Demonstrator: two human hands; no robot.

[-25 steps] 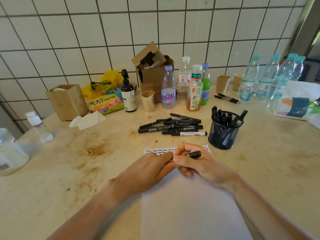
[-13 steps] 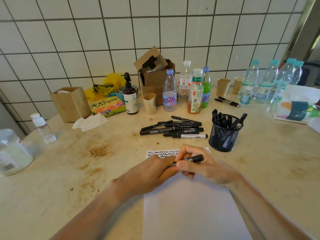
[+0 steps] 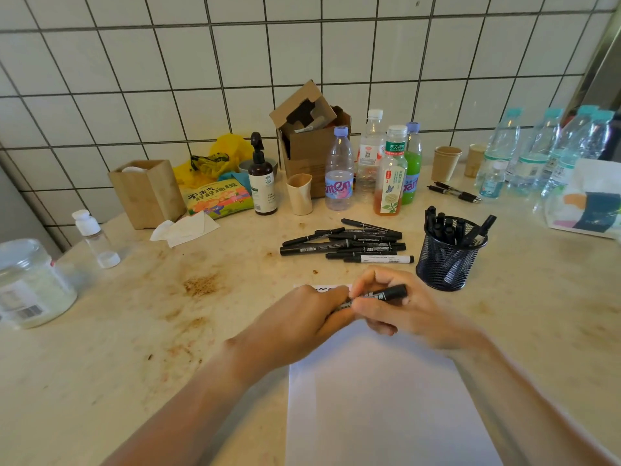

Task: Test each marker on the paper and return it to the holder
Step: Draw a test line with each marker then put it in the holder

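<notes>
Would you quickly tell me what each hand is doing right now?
Left hand: fingers curled round one end of the black marker.
Right hand: grips the same marker, over the paper.

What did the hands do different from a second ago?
Hardly anything. Both hands, the left hand and the right hand, keep holding the same black marker over the top of the paper, with no clear shift. The marker pile and mesh holder stayed put.
</notes>
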